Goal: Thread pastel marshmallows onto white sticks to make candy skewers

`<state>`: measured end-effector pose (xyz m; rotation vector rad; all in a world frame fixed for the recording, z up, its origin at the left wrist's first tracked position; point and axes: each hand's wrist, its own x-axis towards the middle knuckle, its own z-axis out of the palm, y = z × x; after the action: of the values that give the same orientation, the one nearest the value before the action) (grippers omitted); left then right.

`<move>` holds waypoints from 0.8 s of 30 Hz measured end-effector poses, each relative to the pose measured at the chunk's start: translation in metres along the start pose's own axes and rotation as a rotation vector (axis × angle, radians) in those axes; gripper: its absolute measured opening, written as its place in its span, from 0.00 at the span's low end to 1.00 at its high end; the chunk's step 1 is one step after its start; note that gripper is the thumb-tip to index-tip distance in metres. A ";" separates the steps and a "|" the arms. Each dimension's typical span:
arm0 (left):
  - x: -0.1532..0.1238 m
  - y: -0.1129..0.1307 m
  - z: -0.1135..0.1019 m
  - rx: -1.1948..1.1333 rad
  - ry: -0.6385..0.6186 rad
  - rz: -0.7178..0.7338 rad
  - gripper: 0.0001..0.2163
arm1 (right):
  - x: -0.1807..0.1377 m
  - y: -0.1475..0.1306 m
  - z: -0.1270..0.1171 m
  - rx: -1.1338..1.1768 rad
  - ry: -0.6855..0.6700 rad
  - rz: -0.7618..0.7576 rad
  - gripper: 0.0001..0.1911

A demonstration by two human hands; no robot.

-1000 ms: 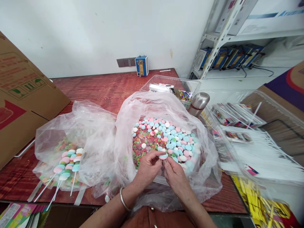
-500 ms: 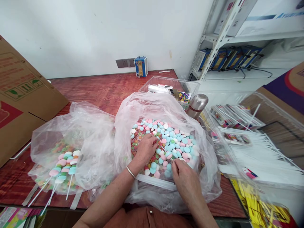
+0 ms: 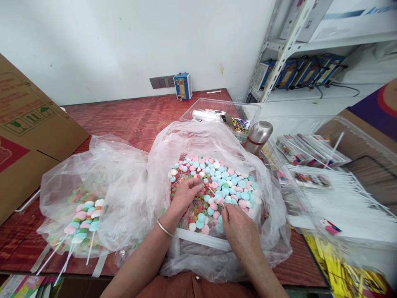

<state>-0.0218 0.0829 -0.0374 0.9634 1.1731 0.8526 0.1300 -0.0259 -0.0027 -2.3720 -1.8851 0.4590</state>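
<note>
A plastic-lined tray (image 3: pixel 203 241) holds a heap of pastel pink, blue and white candies (image 3: pixel 231 188) and small colourful ring candies (image 3: pixel 198 207). My left hand (image 3: pixel 185 193) rests on the ring candies with fingers curled, pinching among them. My right hand (image 3: pixel 237 223) pinches a thin white stick (image 3: pixel 214 193) that points up and left over the heap, with a pink candy at its lower end. A metal bangle (image 3: pixel 164 229) sits on my left wrist.
To the left lies a clear bag (image 3: pixel 93 182) with finished candy skewers (image 3: pixel 82 219). A cardboard box (image 3: pixel 27 136) stands at far left. A steel flask (image 3: pixel 257 136), a clear tray (image 3: pixel 223 111) and bins of white sticks (image 3: pixel 335 198) are on the right.
My hands came apart from the near rim. The left hand reached forward into the ring candies; the right hand now holds the stick over the heap.
</note>
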 end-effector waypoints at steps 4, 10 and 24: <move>-0.001 0.001 0.003 -0.137 -0.020 -0.071 0.15 | 0.004 -0.006 -0.006 -0.021 -0.004 -0.017 0.13; -0.005 -0.001 0.004 -0.054 -0.053 -0.031 0.13 | 0.006 -0.009 -0.006 -0.065 -0.050 -0.009 0.13; 0.014 0.003 -0.003 0.923 0.119 0.610 0.13 | 0.002 0.005 0.004 0.085 -0.056 -0.007 0.14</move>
<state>-0.0226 0.0978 -0.0401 2.1241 1.4223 0.8355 0.1340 -0.0255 -0.0082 -2.3211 -1.8567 0.5978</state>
